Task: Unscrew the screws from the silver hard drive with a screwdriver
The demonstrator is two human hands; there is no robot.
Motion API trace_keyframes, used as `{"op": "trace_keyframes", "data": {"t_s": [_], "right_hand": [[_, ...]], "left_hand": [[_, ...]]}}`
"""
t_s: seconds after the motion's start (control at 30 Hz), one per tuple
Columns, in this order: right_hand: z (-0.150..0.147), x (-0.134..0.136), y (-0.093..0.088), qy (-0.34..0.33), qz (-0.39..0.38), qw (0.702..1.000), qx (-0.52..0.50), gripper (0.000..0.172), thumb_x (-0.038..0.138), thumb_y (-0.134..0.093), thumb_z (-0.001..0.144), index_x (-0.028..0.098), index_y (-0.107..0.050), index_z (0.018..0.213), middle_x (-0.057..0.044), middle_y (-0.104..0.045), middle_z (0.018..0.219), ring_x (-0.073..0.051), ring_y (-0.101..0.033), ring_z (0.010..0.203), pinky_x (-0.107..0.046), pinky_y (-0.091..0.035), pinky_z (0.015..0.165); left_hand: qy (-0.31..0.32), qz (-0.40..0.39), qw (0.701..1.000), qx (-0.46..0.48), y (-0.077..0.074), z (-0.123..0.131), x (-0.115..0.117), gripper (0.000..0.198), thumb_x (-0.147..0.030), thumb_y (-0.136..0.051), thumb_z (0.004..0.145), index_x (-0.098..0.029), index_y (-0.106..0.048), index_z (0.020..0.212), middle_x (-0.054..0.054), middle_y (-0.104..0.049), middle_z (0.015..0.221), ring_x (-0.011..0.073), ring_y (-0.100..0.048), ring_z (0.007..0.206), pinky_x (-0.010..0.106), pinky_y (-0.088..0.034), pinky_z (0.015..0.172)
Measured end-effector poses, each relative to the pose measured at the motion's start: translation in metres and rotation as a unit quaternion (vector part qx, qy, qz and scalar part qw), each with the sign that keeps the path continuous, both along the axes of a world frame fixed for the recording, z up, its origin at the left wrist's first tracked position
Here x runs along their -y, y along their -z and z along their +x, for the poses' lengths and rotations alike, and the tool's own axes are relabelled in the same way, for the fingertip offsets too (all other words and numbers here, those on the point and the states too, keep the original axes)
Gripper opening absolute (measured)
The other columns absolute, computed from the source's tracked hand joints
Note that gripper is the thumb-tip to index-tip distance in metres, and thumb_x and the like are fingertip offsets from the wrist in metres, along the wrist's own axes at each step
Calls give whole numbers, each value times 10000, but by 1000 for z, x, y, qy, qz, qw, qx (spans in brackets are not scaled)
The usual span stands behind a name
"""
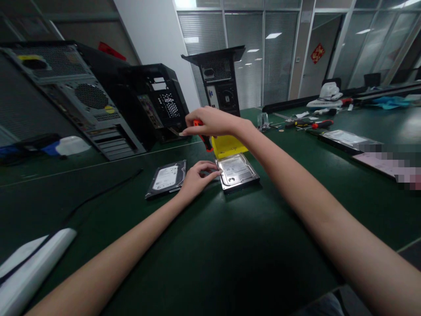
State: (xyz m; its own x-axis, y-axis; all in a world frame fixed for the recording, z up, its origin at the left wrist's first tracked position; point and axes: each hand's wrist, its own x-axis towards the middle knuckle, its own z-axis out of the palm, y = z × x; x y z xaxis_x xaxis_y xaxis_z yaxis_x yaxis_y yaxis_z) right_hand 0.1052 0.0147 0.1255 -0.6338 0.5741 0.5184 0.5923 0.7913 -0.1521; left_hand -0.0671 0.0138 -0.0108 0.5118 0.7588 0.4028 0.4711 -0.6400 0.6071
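Note:
Two hard drives lie on the green table. My left hand point(196, 176) rests between them, its fingers curled against the left edge of the right hard drive point(237, 172). The left hard drive point(167, 178) lies flat beside that hand. My right hand point(210, 122) is raised above the drives, fingers closed on an orange-handled screwdriver point(204, 137) that points down. A yellow box point(228, 145) sits just behind the right drive.
Three open computer cases point(82, 92) point(161, 102) point(221, 83) stand along the far left and back. A black cable point(98, 195) crosses the table at left, a white object point(29, 267) lies at the near left. Screwdrivers point(312, 124) and another flat drive point(345, 139) lie at right.

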Motion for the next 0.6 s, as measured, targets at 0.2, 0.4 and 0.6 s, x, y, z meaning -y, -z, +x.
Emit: {"op": "trace_keyframes", "data": {"t_s": [0.2,0.4,0.6], "right_hand": [[-1,12,-4,18,-59,998,-23,373,343,-259,962,118,-530,840,-19,-498,704,-86,-406,580,-231,-307,619],[1,11,-5,5,-105,994,-16,285,251,-260,938,121,-510,898,-11,-500,707,-72,-400,511,-215,-318,554],[1,18,-9,-23,-73,997,9,328,346,-361,952,116,-500,764,0,-475,621,-68,-411,556,-212,-305,581]], "left_hand": [[11,-4,1000,-12,-3,1,2,312,-466,-646,783,-190,-711,914,76,-630,1072,221,-598,994,337,-514,796],[11,-13,1000,-11,-2,1,1,310,-454,-645,787,-185,-708,928,72,-650,1055,218,-608,985,332,-507,812],[13,-24,1000,-4,-2,1,2,317,-451,-614,812,-182,-701,954,70,-663,1059,216,-614,987,340,-498,855]]}}
